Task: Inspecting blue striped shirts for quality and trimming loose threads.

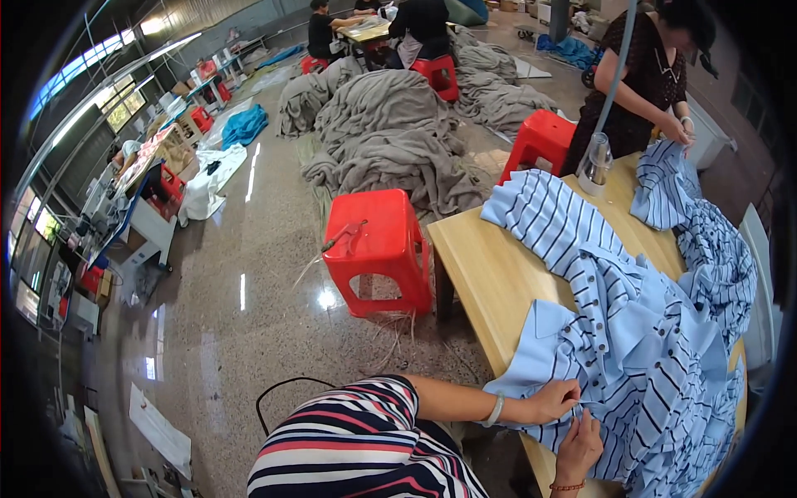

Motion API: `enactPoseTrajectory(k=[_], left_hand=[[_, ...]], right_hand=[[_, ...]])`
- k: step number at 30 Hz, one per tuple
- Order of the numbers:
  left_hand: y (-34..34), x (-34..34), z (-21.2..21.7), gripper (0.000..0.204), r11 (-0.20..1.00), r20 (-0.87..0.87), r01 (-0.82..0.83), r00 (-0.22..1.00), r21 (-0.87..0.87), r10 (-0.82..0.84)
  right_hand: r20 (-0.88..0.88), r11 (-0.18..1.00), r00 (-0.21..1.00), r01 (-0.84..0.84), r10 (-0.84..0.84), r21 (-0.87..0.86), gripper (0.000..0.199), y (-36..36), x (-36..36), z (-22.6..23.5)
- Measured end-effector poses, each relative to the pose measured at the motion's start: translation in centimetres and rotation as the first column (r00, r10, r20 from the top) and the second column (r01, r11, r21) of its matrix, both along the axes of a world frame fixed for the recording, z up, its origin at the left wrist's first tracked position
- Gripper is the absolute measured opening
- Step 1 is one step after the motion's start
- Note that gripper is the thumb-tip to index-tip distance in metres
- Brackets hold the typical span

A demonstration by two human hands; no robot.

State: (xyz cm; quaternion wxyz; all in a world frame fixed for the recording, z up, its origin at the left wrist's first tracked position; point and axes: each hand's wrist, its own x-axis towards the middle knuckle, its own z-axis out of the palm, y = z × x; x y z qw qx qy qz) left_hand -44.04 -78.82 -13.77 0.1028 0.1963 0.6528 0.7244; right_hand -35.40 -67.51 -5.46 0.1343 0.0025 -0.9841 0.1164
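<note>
Blue shirts with dark stripes (581, 307) and rows of dark buttons lie heaped over the right part of the wooden table (490, 282). At the heap's near left edge, my left hand (554, 402) is closed in a pinch, a pale bracelet on its wrist. Just below it my right hand (579, 448), with a beaded bracelet, has thumb and fingers pressed together. A thin pale bit shows between the two hands' fingertips, too small to name. Both hands are right over the striped cloth.
A red stool (378, 249) with a small metal tool on top stands left of the table. A clear bottle (595, 162) sits at the table's far side. Opposite, a person (631, 91) handles another striped shirt. Grey fabric piles (382, 124) cover the floor beyond.
</note>
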Motion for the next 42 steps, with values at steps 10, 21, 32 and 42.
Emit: enactPoseTrajectory(k=[10, 21, 32, 42], left_hand=[[-0.7, 0.2, -1.5, 0.018, 0.995, 0.018, -0.042, 0.999, -0.092, 0.044], [-2.3, -0.6, 1.5, 0.013, 0.948, 0.291, 0.292, 0.903, 0.126, -0.317], [-7.6, -0.2, 2.3, 0.012, 0.898, 0.344, 0.439, 0.844, -0.004, -0.411], [-7.8, 0.2, 2.7, 0.013, 0.934, 0.408, 0.349, 0.845, 0.073, -0.347]], right_hand=[[0.022, 0.987, 0.987, 0.158, -0.158, -0.004, 0.014, -2.9, -1.8, -0.2], [0.222, 0.738, 0.954, 0.297, -0.202, -0.605, 0.022, 0.6, -1.0, -1.2], [0.152, 0.905, 0.949, 0.311, -0.278, -0.289, 0.021, -0.9, 5.7, 3.2], [0.139, 0.893, 0.952, 0.303, -0.272, -0.333, 0.020, -3.8, 6.6, 4.3]])
